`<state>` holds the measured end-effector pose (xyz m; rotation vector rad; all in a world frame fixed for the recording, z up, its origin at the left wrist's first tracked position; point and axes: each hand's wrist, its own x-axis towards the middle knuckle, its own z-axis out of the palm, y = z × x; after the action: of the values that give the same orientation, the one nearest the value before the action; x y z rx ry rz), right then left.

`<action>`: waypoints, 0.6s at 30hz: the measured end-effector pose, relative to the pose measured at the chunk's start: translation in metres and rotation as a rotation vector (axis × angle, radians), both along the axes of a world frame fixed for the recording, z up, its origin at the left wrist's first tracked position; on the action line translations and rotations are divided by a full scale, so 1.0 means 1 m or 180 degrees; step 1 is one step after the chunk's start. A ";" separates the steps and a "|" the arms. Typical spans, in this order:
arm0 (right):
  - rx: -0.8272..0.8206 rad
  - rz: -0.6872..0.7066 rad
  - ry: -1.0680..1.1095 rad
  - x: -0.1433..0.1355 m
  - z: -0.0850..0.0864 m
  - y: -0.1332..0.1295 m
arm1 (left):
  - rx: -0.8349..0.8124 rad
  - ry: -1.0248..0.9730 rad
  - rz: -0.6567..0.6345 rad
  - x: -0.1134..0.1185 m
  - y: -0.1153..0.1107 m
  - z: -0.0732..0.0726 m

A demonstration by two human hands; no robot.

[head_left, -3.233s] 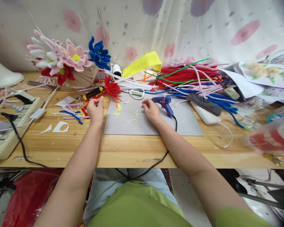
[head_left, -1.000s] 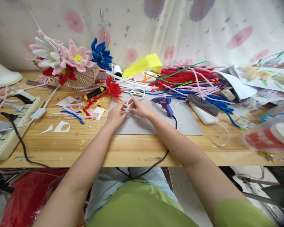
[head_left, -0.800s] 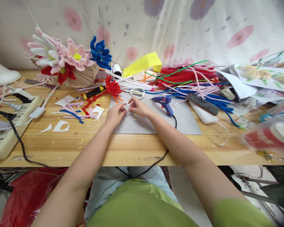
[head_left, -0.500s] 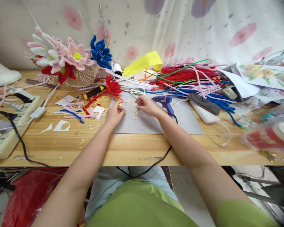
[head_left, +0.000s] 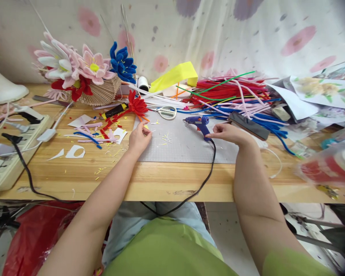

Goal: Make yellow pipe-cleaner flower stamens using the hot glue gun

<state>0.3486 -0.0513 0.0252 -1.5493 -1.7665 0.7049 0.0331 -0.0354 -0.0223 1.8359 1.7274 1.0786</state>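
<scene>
Over the left part of the grey cutting mat (head_left: 184, 151), my left hand (head_left: 140, 137) is closed in a pinch on a thin white strip (head_left: 153, 131). My right hand (head_left: 228, 133) is at the handle of a blue hot glue gun (head_left: 199, 123), fingertips closed on its lower end. The gun lies on the mat, nozzle pointing left. Between my hands are several thin yellow and white snippets (head_left: 166, 138). White-handled scissors (head_left: 167, 112) lie at the mat's back edge. A red pipe-cleaner flower (head_left: 137, 104) is just behind my left hand.
Finished fuzzy flowers (head_left: 93, 67) stand at the back left. Bundles of coloured pipe cleaners (head_left: 230, 92) and a phone (head_left: 248, 125) lie to the right. A power strip (head_left: 23, 153) is at the left. The gun's black cord (head_left: 204, 184) hangs over the table's front edge.
My right hand has moved right, from above the snippets to the glue gun's handle. My left hand stays in place with the white strip.
</scene>
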 end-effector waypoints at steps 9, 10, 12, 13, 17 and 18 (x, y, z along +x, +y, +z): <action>-0.0023 -0.0499 -0.0055 -0.031 -0.040 0.032 | -0.0027 -0.0215 -0.0036 0.002 0.002 -0.008; -0.0045 -0.0674 -0.0092 -0.030 -0.044 0.035 | -0.0027 -0.0221 -0.0024 0.002 0.002 -0.007; -0.0058 -0.0934 -0.0098 -0.031 -0.050 0.037 | -0.0044 -0.0233 0.0022 0.004 0.000 -0.005; -0.0048 -0.0982 -0.0048 -0.033 -0.051 0.037 | -0.0063 -0.0240 0.0044 0.005 -0.001 -0.004; -0.0096 -0.0654 0.0466 -0.050 -0.045 0.027 | -0.0139 -0.0308 0.0077 0.009 -0.002 -0.003; -0.0130 -0.0459 0.0595 -0.055 -0.043 0.024 | -0.0141 -0.0322 0.0087 0.010 -0.002 -0.004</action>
<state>0.2935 -0.0276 -0.0175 -1.5661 -1.4968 0.7912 0.0430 -0.0369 -0.0259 1.7059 1.7087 1.1150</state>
